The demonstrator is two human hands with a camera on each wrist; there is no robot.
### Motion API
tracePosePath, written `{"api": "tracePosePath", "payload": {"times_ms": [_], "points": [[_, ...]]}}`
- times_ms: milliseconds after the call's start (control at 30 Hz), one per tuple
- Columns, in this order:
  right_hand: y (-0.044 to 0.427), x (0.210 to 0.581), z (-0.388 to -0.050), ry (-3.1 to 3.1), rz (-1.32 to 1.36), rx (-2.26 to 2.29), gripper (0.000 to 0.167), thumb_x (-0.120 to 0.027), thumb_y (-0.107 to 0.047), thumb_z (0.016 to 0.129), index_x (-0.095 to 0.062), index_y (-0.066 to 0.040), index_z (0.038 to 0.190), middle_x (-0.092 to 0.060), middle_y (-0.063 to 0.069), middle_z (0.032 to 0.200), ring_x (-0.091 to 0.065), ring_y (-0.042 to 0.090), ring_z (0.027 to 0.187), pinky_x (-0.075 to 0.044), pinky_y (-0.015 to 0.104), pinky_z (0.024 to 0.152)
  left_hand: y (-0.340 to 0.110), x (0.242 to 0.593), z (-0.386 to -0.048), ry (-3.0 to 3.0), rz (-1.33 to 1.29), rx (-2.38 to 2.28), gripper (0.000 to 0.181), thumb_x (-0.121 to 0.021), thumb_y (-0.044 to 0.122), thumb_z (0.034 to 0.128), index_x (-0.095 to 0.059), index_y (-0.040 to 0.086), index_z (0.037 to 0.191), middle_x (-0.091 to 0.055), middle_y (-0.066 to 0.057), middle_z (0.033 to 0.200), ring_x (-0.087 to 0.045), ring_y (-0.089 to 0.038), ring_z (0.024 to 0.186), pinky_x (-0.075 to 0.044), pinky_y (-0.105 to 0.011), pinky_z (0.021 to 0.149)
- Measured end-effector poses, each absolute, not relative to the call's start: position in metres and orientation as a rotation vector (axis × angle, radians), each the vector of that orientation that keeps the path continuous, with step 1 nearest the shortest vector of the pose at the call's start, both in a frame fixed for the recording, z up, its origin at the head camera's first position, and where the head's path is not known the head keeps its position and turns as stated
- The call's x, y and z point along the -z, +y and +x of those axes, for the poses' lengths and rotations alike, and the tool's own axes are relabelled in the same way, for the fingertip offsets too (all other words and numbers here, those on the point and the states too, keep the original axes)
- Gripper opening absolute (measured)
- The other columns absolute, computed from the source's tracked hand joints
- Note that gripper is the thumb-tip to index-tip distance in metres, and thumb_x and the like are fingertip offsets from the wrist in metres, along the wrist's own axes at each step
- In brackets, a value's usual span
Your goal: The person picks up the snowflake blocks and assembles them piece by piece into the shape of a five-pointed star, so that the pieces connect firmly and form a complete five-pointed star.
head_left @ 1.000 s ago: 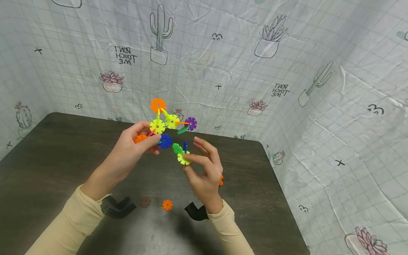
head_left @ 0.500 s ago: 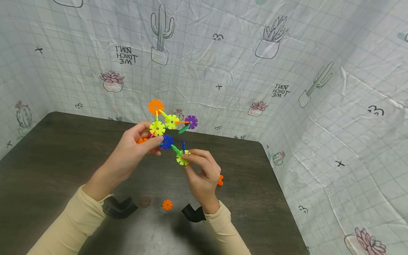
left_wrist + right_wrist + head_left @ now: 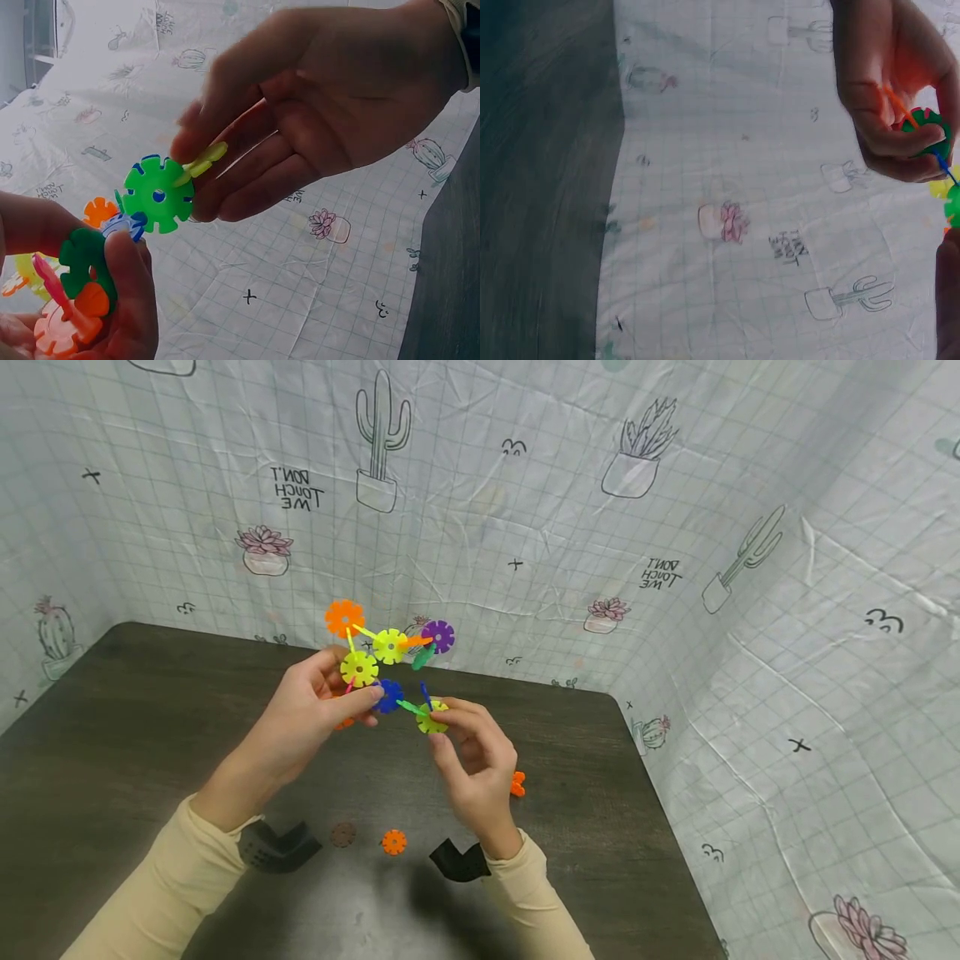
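My left hand (image 3: 300,702) grips a ring-like chain of interlocking notched plastic discs, its thumb by a blue disc (image 3: 388,697). The chain also has an orange disc (image 3: 344,619) on top, yellow discs and a purple disc (image 3: 438,637). In the left wrist view a dark green disc (image 3: 81,264) and a pink one (image 3: 49,281) sit among the left fingers. My right hand (image 3: 480,760) pinches a yellow disc (image 3: 432,718), with a bright green disc (image 3: 154,196) and another blue disc (image 3: 425,695) on it. The green disc's edge meets the left hand's blue disc; how deeply is unclear.
On the dark table (image 3: 187,718) lie a brown disc (image 3: 343,834) and an orange disc (image 3: 394,842), below the hands. Other orange pieces (image 3: 518,783) show beside the right hand. A patterned cloth (image 3: 480,527) surrounds the table's back and sides.
My right hand has brought its green disc up against the blue disc, closing the gap between them. The upper part of the chain has tilted to the left.
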State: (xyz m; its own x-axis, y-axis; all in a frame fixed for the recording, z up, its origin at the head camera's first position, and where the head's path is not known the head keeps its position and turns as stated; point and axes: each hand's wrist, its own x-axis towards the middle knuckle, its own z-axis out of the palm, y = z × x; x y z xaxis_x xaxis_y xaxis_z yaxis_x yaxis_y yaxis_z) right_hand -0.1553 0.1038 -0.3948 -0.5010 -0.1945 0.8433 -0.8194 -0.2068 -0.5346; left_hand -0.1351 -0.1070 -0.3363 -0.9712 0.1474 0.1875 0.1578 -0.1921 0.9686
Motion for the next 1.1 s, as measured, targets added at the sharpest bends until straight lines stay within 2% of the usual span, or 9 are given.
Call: {"api": "tracePosePath", "payload": {"times_ms": [100,167,267,333,467,533,667,800,1100], "points": [[0.102,0.391,-0.154,-1.626,1.096,-1.782,0.022,-0.062,-0.003,0.1,-0.058,0.017,0.11,-0.068,0.007,0.118,-0.069,0.009,0.094,-0.058,0.02,0.077,-0.107,0.336,-0.135,-2.0,-0.376,2.398,0.042,-0.067,0.002,0.0955,-0.048,-0.007,0.132,-0.064,-0.004,0.093,-0.065,-0.013,0.073,-0.061,-0.025,0.072],[0.102,0.389,-0.153,-1.654,1.044,-1.796,0.023,-0.062,-0.001,0.099,-0.056,0.016,0.113,-0.07,0.015,0.114,-0.07,0.009,0.093,-0.058,0.021,0.075,-0.106,0.336,-0.134,-2.002,-0.375,2.401,0.039,-0.066,0.001,0.0953,-0.049,-0.006,0.129,-0.065,-0.003,0.092,-0.065,-0.013,0.072,-0.061,-0.025,0.073],[0.102,0.386,-0.151,-1.692,0.991,-1.833,0.027,-0.064,-0.002,0.098,-0.054,0.014,0.117,-0.07,0.022,0.111,-0.073,0.012,0.097,-0.061,0.026,0.078,-0.107,0.336,-0.134,-2.01,-0.378,2.398,0.037,-0.067,0.001,0.0953,-0.05,-0.006,0.128,-0.065,-0.003,0.09,-0.067,-0.014,0.071,-0.061,-0.025,0.073],[0.102,0.385,-0.151,-1.71,0.979,-1.862,0.028,-0.064,-0.004,0.099,-0.053,0.014,0.118,-0.071,0.019,0.112,-0.074,0.012,0.094,-0.062,0.03,0.079,-0.107,0.336,-0.134,-2.024,-0.377,2.388,0.037,-0.067,0.002,0.0955,-0.05,-0.005,0.127,-0.064,-0.003,0.09,-0.068,-0.015,0.071,-0.06,-0.023,0.071],[0.103,0.384,-0.151,-1.718,0.973,-1.932,0.03,-0.064,-0.005,0.099,-0.052,0.015,0.117,-0.072,0.002,0.114,-0.076,0.015,0.089,-0.063,0.039,0.08,-0.107,0.337,-0.135,-2.057,-0.367,2.372,0.035,-0.067,0.002,0.0957,-0.049,-0.003,0.125,-0.063,-0.003,0.091,-0.068,-0.015,0.073,-0.059,-0.023,0.069],[0.103,0.383,-0.151,-1.709,0.977,-1.962,0.03,-0.064,-0.004,0.098,-0.051,0.016,0.117,-0.072,0.004,0.113,-0.076,0.017,0.091,-0.062,0.043,0.081,-0.107,0.337,-0.135,-2.052,-0.362,2.38,0.035,-0.067,0.001,0.0957,-0.047,-0.002,0.124,-0.063,-0.003,0.093,-0.068,-0.015,0.075,-0.06,-0.023,0.071],[0.103,0.383,-0.15,-1.712,0.961,-1.967,0.031,-0.066,-0.004,0.097,-0.052,0.016,0.115,-0.072,0.009,0.112,-0.076,0.014,0.094,-0.063,0.037,0.082,-0.105,0.338,-0.135,-2.017,-0.355,2.409,0.041,-0.066,-0.002,0.0953,-0.044,-0.002,0.129,-0.063,-0.003,0.099,-0.066,-0.015,0.077,-0.061,-0.025,0.075],[0.102,0.384,-0.149,-1.717,0.934,-1.967,0.034,-0.068,-0.006,0.097,-0.051,0.017,0.115,-0.072,0.001,0.109,-0.075,0.011,0.096,-0.062,0.03,0.082,-0.105,0.339,-0.135,-2.0,-0.357,2.418,0.047,-0.065,-0.002,0.0953,-0.042,-0.002,0.136,-0.063,-0.003,0.101,-0.065,-0.015,0.079,-0.06,-0.025,0.076],[0.099,0.385,-0.148,-1.712,0.92,-1.976,0.035,-0.068,-0.005,0.096,-0.049,0.018,0.115,-0.068,-0.001,0.106,-0.074,0.01,0.094,-0.061,0.027,0.08,-0.105,0.339,-0.133,-2.005,-0.365,2.412,0.05,-0.067,-0.001,0.0949,-0.041,-0.002,0.138,-0.064,-0.002,0.102,-0.064,-0.016,0.08,-0.06,-0.025,0.076]]}}
